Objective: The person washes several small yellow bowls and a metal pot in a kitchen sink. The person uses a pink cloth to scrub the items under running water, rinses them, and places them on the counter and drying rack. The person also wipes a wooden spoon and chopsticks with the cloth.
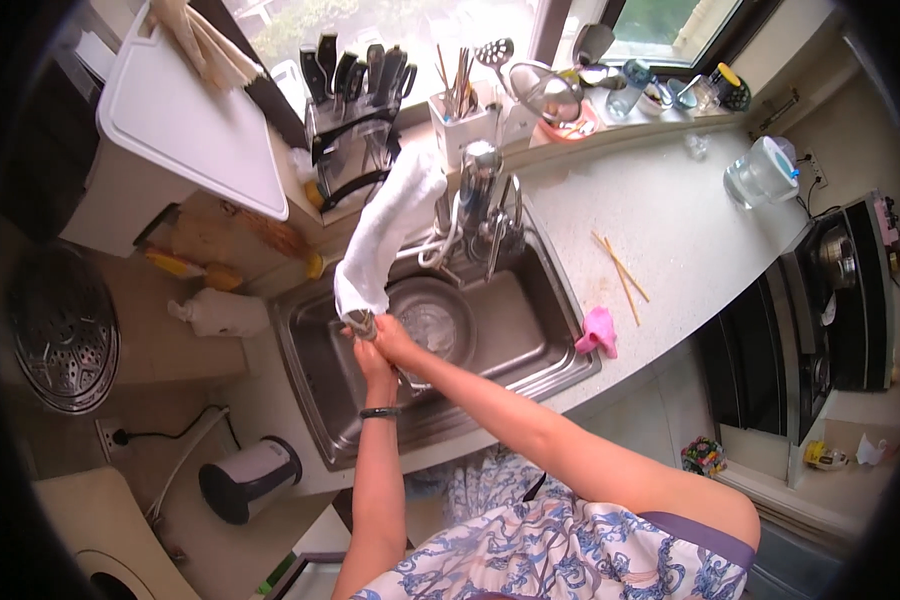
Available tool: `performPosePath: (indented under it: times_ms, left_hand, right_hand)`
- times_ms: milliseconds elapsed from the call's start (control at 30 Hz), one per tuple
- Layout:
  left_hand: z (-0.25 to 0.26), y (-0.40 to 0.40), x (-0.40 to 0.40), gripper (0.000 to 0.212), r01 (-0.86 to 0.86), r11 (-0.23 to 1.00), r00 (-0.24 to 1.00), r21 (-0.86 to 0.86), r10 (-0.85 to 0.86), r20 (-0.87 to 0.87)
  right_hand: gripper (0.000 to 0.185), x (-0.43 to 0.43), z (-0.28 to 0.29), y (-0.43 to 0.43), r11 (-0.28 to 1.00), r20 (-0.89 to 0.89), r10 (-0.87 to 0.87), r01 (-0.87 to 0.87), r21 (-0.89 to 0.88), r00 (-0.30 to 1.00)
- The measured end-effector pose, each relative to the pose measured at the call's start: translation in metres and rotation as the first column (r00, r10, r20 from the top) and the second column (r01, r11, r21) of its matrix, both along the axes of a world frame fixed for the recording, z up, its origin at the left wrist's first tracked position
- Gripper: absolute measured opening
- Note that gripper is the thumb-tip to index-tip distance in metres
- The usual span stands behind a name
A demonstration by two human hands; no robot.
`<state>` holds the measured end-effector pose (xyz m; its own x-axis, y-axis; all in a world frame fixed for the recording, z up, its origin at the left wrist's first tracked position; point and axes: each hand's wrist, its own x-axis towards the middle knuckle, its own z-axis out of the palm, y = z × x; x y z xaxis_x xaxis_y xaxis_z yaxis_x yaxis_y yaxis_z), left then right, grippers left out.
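My left hand [371, 361] and my right hand [399, 343] are close together over the sink [495, 367], at the metal end of a spout [361, 324]. The spout end partly covers my fingers, so whether they hold anything is hidden. A white cloth sleeve [390, 217] wraps the long spout down to that tip. Below my hands, a round metal basin [461, 319] sits in the sink, and what looks like water shows inside it. The chrome faucet base [481, 176] rises behind the sink.
On the counter to the right lie two chopsticks [621, 277] and a pink cloth [598, 332]. Behind the sink stand a knife block [352, 150] and a utensil holder [465, 116]. A clear pitcher [757, 176] is near the gas stove [780, 330]. An electric kettle [251, 480] sits left.
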<state>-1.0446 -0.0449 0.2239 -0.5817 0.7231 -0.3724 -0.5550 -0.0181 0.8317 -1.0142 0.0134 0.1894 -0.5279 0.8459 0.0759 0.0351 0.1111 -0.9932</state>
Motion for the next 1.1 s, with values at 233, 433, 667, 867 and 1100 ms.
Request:
performPosePath:
  times_ms: [233,433,667,867,1100]
  left_hand:
    - [-0.015,-0.003,-0.005,0.041,-0.092,0.981,0.986,-0.172,0.065,-0.152]
    - [-0.02,0.009,0.002,0.041,0.008,0.993,0.961,0.117,0.025,-0.275]
    - [-0.022,0.015,-0.033,0.008,-0.197,0.979,0.98,0.061,0.199,-0.028]
    - [0.006,0.017,0.003,0.01,0.058,0.98,0.99,0.192,-0.082,0.118]
    - [0.003,0.051,0.078,0.026,0.211,0.971,0.977,0.116,-0.21,-0.02]
  right_hand:
    - [0.021,0.01,0.071,0.004,0.988,0.399,0.013,0.05,-0.147,0.917]
    - [0.029,0.022,0.055,0.021,0.992,0.154,0.109,-0.118,0.054,0.982]
    - [0.041,0.047,0.058,-0.015,0.884,0.028,0.402,-0.38,-0.273,0.915]
    - [0.047,0.073,0.054,-0.019,0.909,0.088,0.227,-0.178,-0.376,0.97]
    - [0.026,0.079,-0.004,0.049,0.958,-0.375,0.071,-0.168,-0.234,0.925]
